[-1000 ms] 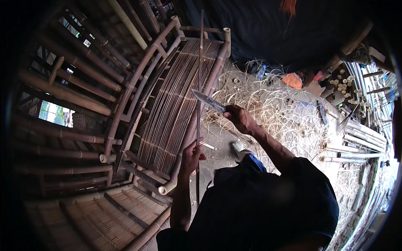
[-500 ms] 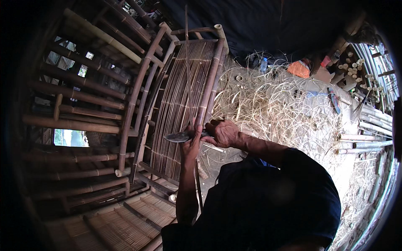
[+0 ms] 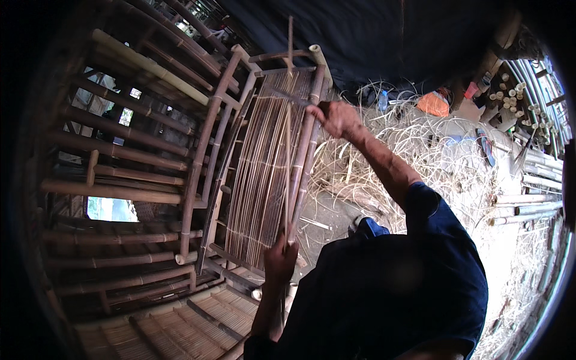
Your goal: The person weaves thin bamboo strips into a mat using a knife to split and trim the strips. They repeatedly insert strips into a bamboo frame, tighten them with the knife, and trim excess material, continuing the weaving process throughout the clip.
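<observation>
My left hand (image 3: 281,261) is closed around the lower part of a long, narrow bamboo strip (image 3: 288,168), low over the near end of a bamboo bench (image 3: 255,180). My right hand (image 3: 342,119) grips a knife, its fingers wrapped round the handle. The knife's blade (image 3: 287,95), slightly blurred, points left and crosses the strip near the bench's far end. Below the blade the strip looks pale; above it, darker. The strip's tail runs down past my left wrist.
Bamboo frames (image 3: 138,189) are stacked on the left, with another slatted bamboo surface (image 3: 174,324) at the lower left. Pale shavings (image 3: 384,156) litter the floor to the right. Bamboo poles (image 3: 528,207) lie at the far right. A dark sheet (image 3: 372,42) hangs behind.
My right hand and the knife have moved away from me along the strip, toward the bench's far end. My left hand has drawn back nearer to me, so the hands are now far apart.
</observation>
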A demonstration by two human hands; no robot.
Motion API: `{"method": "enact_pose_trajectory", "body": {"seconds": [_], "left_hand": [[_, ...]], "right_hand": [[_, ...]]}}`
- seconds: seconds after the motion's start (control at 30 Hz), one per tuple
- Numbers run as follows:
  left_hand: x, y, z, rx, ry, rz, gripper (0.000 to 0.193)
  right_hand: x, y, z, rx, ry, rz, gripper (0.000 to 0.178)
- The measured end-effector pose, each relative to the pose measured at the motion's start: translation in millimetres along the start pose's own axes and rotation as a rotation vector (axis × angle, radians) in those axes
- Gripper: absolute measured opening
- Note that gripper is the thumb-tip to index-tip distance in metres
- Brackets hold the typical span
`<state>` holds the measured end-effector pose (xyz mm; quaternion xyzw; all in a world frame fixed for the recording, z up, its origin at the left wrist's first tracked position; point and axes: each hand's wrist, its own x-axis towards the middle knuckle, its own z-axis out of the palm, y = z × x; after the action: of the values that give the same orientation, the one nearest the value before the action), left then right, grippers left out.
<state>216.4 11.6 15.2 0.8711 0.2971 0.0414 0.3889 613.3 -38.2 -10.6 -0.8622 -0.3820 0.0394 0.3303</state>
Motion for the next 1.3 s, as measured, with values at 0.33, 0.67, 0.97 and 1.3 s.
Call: {"method": "enact_pose_trajectory", "body": {"seconds": [0.33,0.67,0.97,1.3], "left_hand": [[-83,-36,-34,0.105,-0.113,0.007,0.053],[-123,-63,-38,0.178,-0.08,0.05,0.045],[-189,-131,-35,0.265,-0.076,0.136,0.049],[7,-40,-22,-0.067,0.179,0.042,0.039]], "right_hand": [[-1,-12,18,-0.121,0.116,-0.171,0.064],[40,-5,-30,-0.15,0.095,-0.015,0.077],[109,86,-112,-0.092,0.529,0.378,0.093],[-27,-21,7,0.171,-0.007,0.058,0.083]]}}
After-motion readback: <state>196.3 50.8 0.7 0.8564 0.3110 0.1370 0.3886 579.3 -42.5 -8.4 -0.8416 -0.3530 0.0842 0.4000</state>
